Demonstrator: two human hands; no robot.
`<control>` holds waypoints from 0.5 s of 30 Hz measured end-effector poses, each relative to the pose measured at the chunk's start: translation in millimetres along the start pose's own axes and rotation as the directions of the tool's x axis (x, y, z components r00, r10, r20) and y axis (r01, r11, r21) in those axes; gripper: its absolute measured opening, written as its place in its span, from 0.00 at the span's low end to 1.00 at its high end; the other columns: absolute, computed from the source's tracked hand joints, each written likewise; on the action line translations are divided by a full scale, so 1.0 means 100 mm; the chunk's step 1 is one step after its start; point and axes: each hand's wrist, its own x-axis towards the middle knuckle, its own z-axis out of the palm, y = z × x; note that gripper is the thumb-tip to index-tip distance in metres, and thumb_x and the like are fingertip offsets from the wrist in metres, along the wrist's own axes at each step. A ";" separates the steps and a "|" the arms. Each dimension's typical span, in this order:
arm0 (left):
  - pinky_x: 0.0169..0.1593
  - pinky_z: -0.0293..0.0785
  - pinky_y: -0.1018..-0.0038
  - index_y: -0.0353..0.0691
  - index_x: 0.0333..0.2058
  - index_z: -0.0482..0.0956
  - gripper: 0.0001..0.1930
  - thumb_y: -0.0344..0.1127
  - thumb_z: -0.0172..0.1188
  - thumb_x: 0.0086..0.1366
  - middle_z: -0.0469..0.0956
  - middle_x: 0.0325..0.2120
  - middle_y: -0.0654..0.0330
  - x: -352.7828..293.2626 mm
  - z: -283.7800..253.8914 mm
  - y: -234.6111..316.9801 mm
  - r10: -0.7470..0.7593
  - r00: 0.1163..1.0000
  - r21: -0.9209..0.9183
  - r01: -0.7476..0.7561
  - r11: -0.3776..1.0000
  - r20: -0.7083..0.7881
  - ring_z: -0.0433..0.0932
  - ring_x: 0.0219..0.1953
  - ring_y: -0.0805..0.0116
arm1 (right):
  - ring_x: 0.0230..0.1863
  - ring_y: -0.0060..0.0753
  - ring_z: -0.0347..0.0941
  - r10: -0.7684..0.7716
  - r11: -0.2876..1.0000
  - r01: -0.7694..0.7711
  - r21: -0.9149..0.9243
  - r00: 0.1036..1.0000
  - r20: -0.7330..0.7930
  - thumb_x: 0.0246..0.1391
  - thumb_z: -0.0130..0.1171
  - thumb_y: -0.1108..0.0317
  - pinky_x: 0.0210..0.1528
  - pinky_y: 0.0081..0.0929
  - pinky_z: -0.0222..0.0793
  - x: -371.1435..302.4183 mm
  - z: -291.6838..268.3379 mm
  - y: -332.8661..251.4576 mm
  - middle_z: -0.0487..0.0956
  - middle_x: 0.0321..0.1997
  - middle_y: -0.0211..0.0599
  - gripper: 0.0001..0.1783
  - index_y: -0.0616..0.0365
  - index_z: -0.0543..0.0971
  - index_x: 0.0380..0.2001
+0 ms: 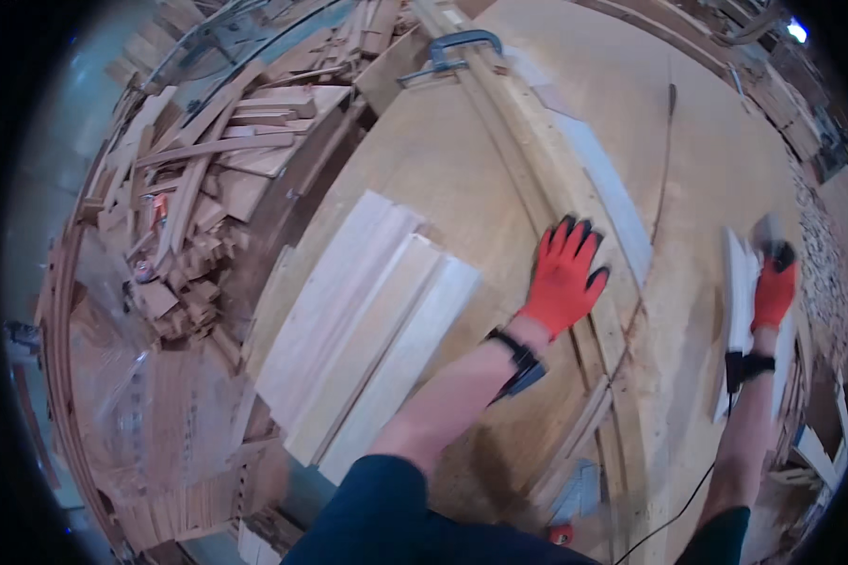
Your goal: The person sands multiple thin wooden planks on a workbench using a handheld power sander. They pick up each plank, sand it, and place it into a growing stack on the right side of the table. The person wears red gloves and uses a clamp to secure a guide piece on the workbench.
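My left hand point(563, 282), in a red glove with black fingertips, lies with fingers spread on a long wooden rail point(575, 184) that crosses the plywood tabletop. Nothing is gripped in it. Out to the right, my right hand point(774, 294) wears a matching glove. Its fingers look curled in at a blurred grey thing point(769, 229), too smeared to name. Pale narrow boards point(737, 282) lie beside and partly under that hand. To the left of my left arm, several pale planks point(358, 330) rest side by side on the plywood point(443, 179).
A blue-grey C-clamp point(464, 42) grips the rail's far end. Wood offcuts point(203, 188) are heaped at the left, above plastic-wrapped strips point(160, 414). A translucent ruler-like piece point(577, 494) lies near my body. A thin black cord point(674, 521) runs toward my right arm.
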 end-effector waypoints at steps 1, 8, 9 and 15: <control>0.71 0.50 0.47 0.36 0.59 0.72 0.30 0.47 0.62 0.62 0.66 0.64 0.45 0.05 0.02 -0.01 0.015 0.999 -0.002 -0.015 1.000 0.036 0.59 0.68 0.41 | 0.57 0.55 0.75 0.235 0.963 -0.249 -0.101 0.963 -0.132 0.60 0.63 0.57 0.59 0.41 0.71 0.52 0.00 0.13 0.80 0.55 0.50 0.28 0.57 0.72 0.60; 0.70 0.45 0.39 0.35 0.63 0.68 0.37 0.52 0.63 0.60 0.62 0.67 0.43 -0.74 -0.96 0.19 -0.035 0.927 0.243 -0.061 0.968 0.373 0.56 0.70 0.39 | 0.65 0.51 0.69 -0.114 0.993 0.111 0.043 0.778 0.617 0.55 0.65 0.47 0.63 0.42 0.68 -0.36 0.98 -1.32 0.73 0.64 0.49 0.38 0.55 0.70 0.64; 0.70 0.44 0.37 0.35 0.63 0.68 0.38 0.54 0.63 0.59 0.61 0.67 0.42 -0.76 -1.16 0.17 -0.110 0.928 0.357 -0.027 0.934 0.356 0.56 0.70 0.39 | 0.64 0.51 0.69 -0.114 0.990 0.141 0.009 0.763 0.636 0.55 0.65 0.47 0.63 0.42 0.68 -0.44 1.11 -1.38 0.74 0.63 0.49 0.38 0.55 0.70 0.64; 0.69 0.38 0.35 0.35 0.66 0.63 0.50 0.63 0.68 0.51 0.55 0.69 0.37 -1.05 -1.93 -0.29 -0.504 0.857 0.633 0.331 0.700 0.109 0.51 0.72 0.39 | 0.60 0.53 0.73 -0.255 0.941 0.336 -0.023 0.755 0.603 0.55 0.63 0.53 0.62 0.43 0.69 -0.62 1.60 -1.32 0.77 0.59 0.50 0.39 0.56 0.67 0.67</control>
